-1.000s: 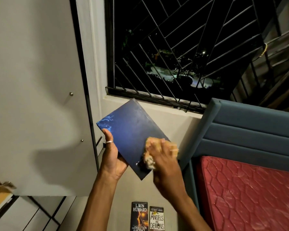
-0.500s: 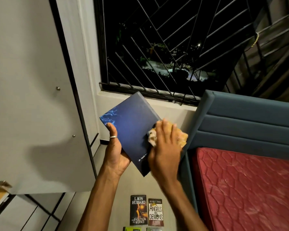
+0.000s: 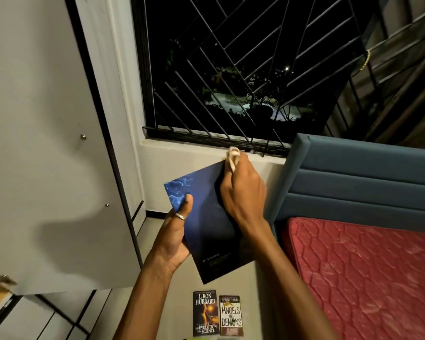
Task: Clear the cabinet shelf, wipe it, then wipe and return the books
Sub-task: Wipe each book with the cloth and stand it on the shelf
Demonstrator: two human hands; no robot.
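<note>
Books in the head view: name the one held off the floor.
The plain dark blue book, gripped by the left hand; the two titled paperbacks lie flat on the floor.

Two books [image 3: 217,314] side by side on floor [image 3: 255,303] — between cabinet door [image 3: 47,143] and bed [image 3: 368,273]

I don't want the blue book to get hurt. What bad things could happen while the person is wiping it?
The left hand holds the blue book by one edge only, in the air, so a hard push from the right hand with the cloth might twist it loose. If it fell, it could land on the two books on the floor right below. The cloth is at the book's top edge, so it might slip off.
</note>
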